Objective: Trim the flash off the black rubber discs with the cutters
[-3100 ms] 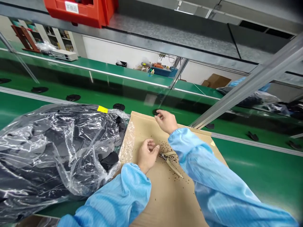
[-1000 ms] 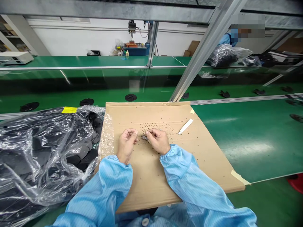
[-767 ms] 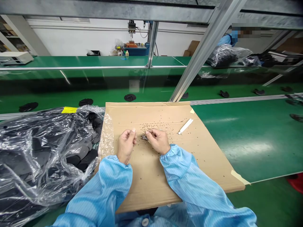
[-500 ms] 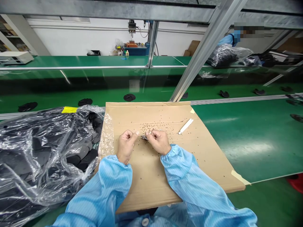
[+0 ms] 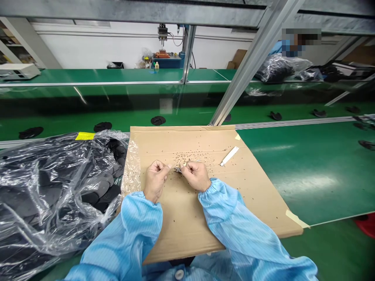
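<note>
Both my hands are over the cardboard sheet [image 5: 181, 234], close together. My right hand [image 5: 197, 175] is closed around a small silver metal clipper [image 5: 177, 169], its tip pointing at my left fingers. My left hand [image 5: 156, 178] is pinched, thumb against forefinger, just left of the clipper's tip. Whatever sits in that pinch is too small to name. Tiny black bits [image 5: 187, 155] lie scattered over the cardboard, thickest just beyond my hands. To the right of them lies a white flat-handled cutter [image 5: 229, 156].
A clear plastic bag [image 5: 58, 187] of black flat pieces fills the left side. Beyond the cardboard, black pieces [image 5: 158, 120] lie spaced along a green belt [image 5: 125, 117]. A slanted metal post [image 5: 240, 74] rises at the back right. A person in blue [image 5: 277, 47] is behind it.
Black pieces on the belt have shifted slightly left. My left fingertips have moved a little against the clipper's tip; my right hand stays almost still. The person at the back has shifted left.
</note>
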A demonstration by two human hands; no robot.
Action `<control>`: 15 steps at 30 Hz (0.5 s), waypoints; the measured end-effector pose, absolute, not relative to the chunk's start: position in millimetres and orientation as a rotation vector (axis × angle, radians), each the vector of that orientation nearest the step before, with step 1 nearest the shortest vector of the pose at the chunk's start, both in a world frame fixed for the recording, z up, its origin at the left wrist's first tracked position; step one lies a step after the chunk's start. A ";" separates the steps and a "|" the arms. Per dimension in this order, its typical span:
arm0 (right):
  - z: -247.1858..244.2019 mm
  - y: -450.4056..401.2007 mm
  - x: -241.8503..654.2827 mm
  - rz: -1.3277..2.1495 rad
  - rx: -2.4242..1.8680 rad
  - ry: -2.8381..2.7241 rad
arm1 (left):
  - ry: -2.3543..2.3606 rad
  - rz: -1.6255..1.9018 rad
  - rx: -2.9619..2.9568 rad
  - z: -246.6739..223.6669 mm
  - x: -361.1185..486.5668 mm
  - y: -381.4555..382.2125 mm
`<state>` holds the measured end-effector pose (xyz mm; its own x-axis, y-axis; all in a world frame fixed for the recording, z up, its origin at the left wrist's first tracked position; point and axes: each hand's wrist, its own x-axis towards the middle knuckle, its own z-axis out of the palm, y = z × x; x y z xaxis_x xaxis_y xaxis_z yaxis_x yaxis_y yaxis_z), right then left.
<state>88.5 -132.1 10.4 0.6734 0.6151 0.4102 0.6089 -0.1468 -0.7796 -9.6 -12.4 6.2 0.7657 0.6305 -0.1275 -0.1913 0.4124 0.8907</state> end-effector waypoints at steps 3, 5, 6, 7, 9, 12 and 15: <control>10.8 -132.2 88.1 0.012 -1.814 -0.974 | 0.514 0.545 1.043 6.7 -9.0 -12.7; 11.1 -132.5 87.9 0.022 -1.814 -0.974 | 0.539 0.547 1.042 7.7 -8.5 -12.7; 11.2 -132.6 87.8 0.028 -1.815 -0.974 | 0.547 0.546 1.034 8.3 -8.3 -12.6; 11.3 -132.7 87.7 0.032 -1.817 -0.972 | 0.552 0.546 1.021 8.8 -8.1 -12.3; 11.2 -132.8 87.6 0.033 -1.821 -0.971 | 0.548 0.542 0.983 9.4 -8.0 -11.5; 10.6 -132.7 87.6 0.026 -1.823 -0.970 | 0.531 0.538 0.923 9.6 -8.2 -9.8; 10.1 -132.3 87.5 0.025 -1.821 -0.961 | 0.523 0.543 0.897 10.1 -8.4 -9.1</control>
